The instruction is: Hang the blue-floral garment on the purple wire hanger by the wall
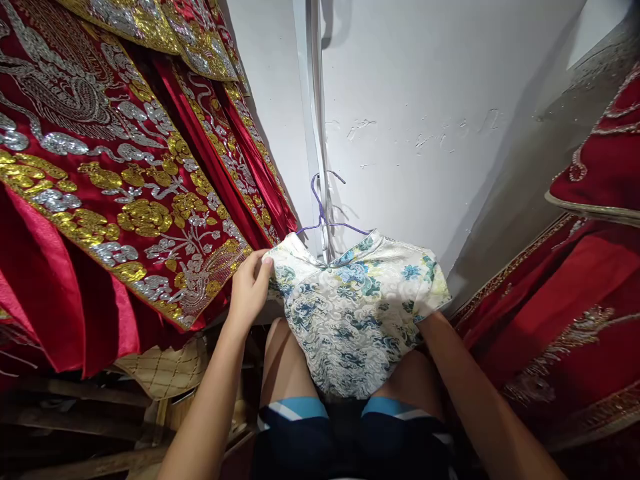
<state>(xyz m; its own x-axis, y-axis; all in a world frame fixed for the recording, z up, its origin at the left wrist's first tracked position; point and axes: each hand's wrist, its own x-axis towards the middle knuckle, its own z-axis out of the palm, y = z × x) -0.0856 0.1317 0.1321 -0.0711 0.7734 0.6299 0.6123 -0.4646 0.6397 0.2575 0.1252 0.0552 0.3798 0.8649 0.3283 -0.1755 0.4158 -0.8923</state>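
A white short-sleeved cheongsam [350,313] with blue, green and yellow flowers hangs in front of me, over my knees. Its collar surrounds the lower part of a purple hanger [320,217], whose hook is at the pole. My left hand [250,283] pinches the cloth at the left shoulder, thumb on top. On the other side, my right forearm [465,373] reaches up to the right sleeve [433,287]. The cloth covers my right hand, so its fingers are hidden.
Red garments with gold and silver embroidery [145,217] hang close on the left. More red beaded garments [560,320] hang on the right. A pale vertical pole [313,100] runs along the white wall [410,80]. Wooden slats [95,407] lie low at left.
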